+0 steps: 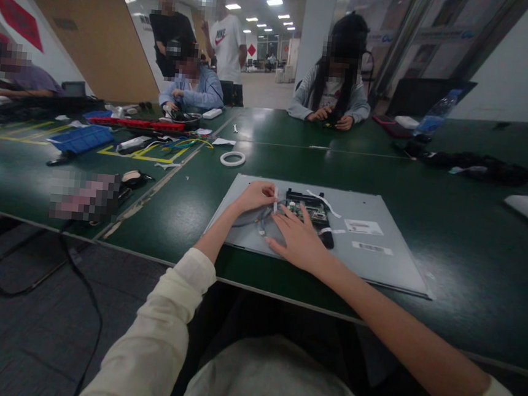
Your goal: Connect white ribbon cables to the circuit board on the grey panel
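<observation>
A flat grey metal panel (351,199) lies on the green table before me. Near its middle sits a green circuit board (319,212) in a black mount, with a white tape strip (330,205) running off its upper right. My left hand (258,196) has its fingers closed on a short upright strip of white tape (275,200) left of the board. Spread fingers of my right hand (298,238) rest over the grey cables (262,221) and the board's left edge. Two white labels (364,227) are stuck on the panel's right part.
A roll of white tape (233,159) lies beyond the panel. To the left are a blue bin (80,139), a red power strip (136,123) and a small wrench (168,165). A water bottle (439,113) and black cloth (484,166) are at right. Several people are across the table.
</observation>
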Demonstrator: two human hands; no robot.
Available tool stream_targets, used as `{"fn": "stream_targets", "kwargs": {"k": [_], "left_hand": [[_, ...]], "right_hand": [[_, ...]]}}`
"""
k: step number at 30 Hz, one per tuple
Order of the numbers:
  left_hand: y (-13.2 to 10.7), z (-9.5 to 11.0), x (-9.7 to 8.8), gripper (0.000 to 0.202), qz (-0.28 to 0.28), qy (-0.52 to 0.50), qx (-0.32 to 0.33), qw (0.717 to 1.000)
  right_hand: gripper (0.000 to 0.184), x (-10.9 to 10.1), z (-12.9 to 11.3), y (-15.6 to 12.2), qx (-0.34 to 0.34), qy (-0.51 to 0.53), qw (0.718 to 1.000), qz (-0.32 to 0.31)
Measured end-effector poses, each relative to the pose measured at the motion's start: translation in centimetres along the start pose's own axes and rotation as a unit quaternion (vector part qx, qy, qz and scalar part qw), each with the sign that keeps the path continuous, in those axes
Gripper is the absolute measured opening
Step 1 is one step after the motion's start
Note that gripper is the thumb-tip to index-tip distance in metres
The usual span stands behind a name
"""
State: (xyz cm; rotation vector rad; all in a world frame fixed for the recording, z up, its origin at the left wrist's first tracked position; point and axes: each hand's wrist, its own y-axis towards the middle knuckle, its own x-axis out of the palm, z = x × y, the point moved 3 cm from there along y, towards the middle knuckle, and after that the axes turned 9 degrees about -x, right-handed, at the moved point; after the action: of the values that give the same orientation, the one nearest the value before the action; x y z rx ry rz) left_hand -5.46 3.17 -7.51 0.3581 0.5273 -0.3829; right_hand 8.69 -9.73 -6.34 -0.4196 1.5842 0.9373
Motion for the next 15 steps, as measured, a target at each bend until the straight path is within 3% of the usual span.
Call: {"fn": "stream_targets", "kwargs": {"k": [15], "left_hand": [[-0.23,0.28,0.06,0.015,0.021,0.058,-0.004,0.998]], "right_hand": [[0.053,0.19,0.0,-0.04,-0.007,0.0,1.0,-0.002]]}}
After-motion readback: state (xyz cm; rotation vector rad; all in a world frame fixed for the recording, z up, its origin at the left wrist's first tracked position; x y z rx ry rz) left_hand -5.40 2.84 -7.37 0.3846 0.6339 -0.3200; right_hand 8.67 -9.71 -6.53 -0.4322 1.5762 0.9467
